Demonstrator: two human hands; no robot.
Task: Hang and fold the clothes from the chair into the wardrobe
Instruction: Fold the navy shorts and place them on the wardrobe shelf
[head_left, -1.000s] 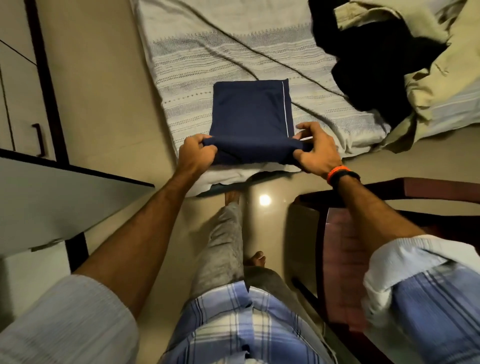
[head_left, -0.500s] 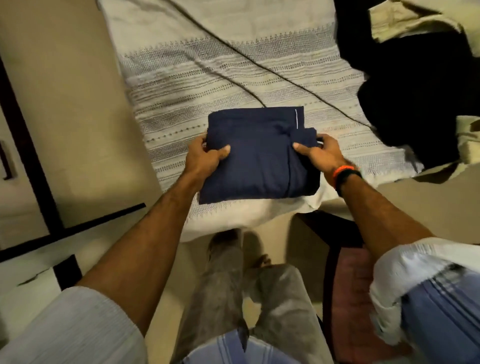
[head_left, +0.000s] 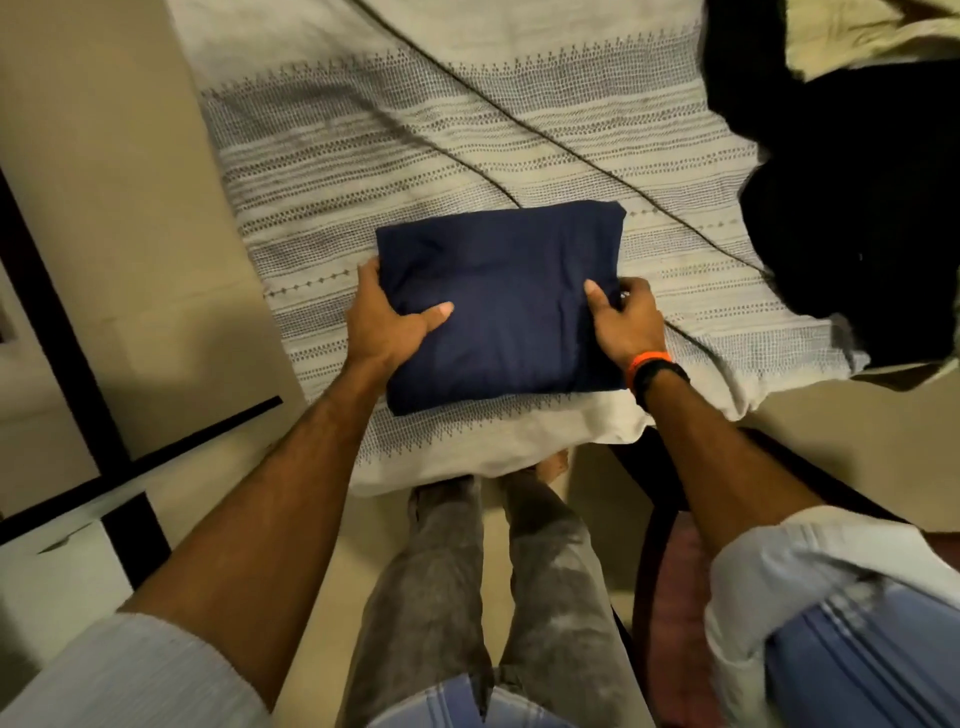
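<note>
Trouser legs (head_left: 498, 597) in mottled grey stand nearest, with a dark wooden chair (head_left: 670, 613) at near right, its reddish seat showing no clothes on the part in view. At near left a pale panel with a black frame (head_left: 67, 332), probably the wardrobe, runs off the edge.

Past the knees, a cream bedsheet (head_left: 467, 156) woven with bands of small dotted stripes drapes over the near edge of the bed. On it lies the folded navy garment (head_left: 504, 306), a thick, soft, roughly square bundle with a matte surface and rounded folded edges. The left hand (head_left: 387, 327) grips its left edge, thumb pressed on top and fingers tucked out of sight underneath. The right hand (head_left: 626, 322) clasps the right edge the same way, above an orange and black wristband (head_left: 655, 366).

Likely trouble: the bundle is held only at its sides, so its middle could sag when lifted and the layers slide apart, undoing the fold. Dragging instead of lifting could rumple the loose sheet.

Farther off, a thin dark cable (head_left: 545, 140) crosses the sheet diagonally and could snag the bundle. At far right sits a heap of black clothing (head_left: 841, 218) with a pale khaki garment (head_left: 857, 36) crumpled beyond it, not yet folded.
</note>
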